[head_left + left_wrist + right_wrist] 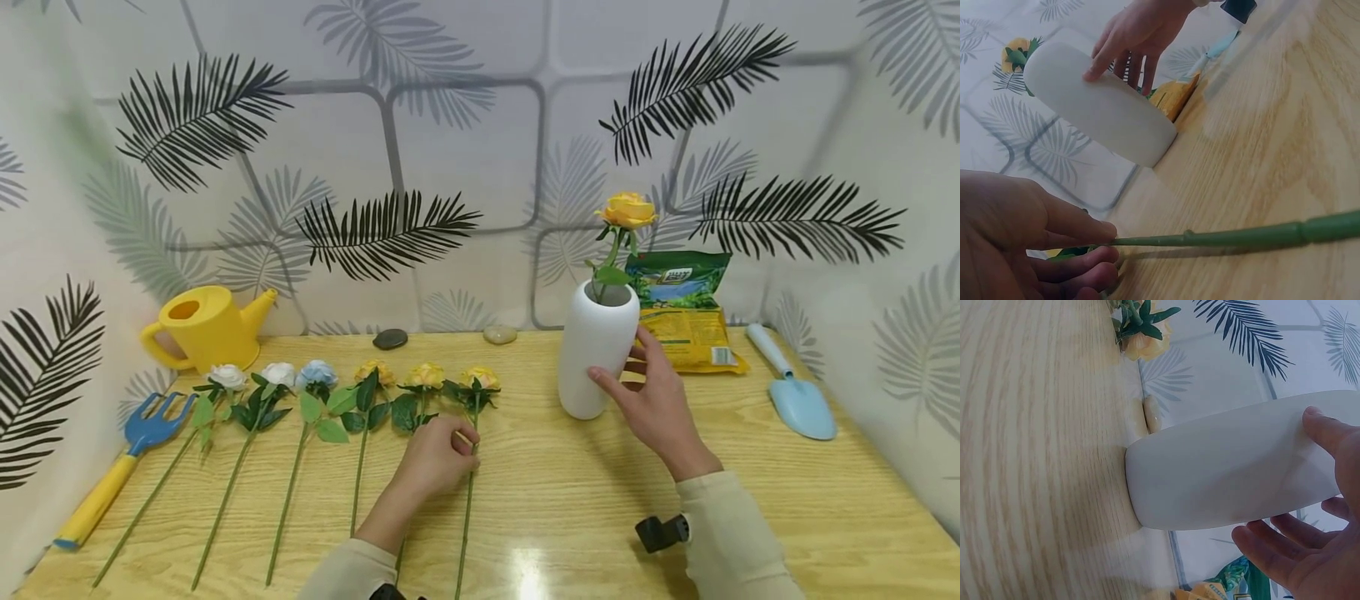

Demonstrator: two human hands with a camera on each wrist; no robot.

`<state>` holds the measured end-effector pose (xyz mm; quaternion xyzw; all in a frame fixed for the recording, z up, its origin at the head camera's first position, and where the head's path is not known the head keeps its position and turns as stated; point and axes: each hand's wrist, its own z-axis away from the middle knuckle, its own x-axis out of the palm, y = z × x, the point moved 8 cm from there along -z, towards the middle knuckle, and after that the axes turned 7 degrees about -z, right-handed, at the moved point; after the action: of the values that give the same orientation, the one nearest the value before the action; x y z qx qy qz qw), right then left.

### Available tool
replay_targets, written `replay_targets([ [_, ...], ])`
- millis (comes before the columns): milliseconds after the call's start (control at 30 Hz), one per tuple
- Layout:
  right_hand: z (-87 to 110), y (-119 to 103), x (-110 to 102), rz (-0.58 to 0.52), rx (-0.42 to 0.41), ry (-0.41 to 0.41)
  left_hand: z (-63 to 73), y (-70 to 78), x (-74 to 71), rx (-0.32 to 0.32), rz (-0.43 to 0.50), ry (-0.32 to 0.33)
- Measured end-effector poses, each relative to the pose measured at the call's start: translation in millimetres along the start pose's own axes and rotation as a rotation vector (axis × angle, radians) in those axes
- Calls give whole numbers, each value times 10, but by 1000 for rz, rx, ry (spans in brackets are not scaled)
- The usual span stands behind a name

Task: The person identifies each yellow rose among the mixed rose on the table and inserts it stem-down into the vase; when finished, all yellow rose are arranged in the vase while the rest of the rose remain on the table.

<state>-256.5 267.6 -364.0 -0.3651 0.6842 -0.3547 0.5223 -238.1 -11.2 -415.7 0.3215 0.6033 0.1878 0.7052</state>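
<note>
My left hand [438, 457] pinches the green stem [1241, 237] of the rightmost yellow rose [480, 379] between thumb and fingertips; this artificial flower lies along the table. With thumb in front and fingers round its right side, my right hand [656, 408] holds a white vase [592, 358]. The vase stands upright on the tabletop, one yellow rose [628, 211] rising from its mouth. Left of my left hand lie two more yellow roses [425, 375], a blue rose [317, 373] and two white roses [227, 377], stems toward me.
At the back left stands a yellow watering can [206, 329], with a blue-and-yellow hand fork [112, 492] nearer. A dark stone [390, 338] and a pale stone [500, 334] lie by the wall. Behind the vase is a green-and-yellow bag [690, 333]; a blue trowel [801, 407] lies right.
</note>
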Motion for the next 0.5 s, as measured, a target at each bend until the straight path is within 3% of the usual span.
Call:
replay_targets([
  [500,7,-7,11,-5,-11,-5,-31,-36,68,-43,132,-60],
])
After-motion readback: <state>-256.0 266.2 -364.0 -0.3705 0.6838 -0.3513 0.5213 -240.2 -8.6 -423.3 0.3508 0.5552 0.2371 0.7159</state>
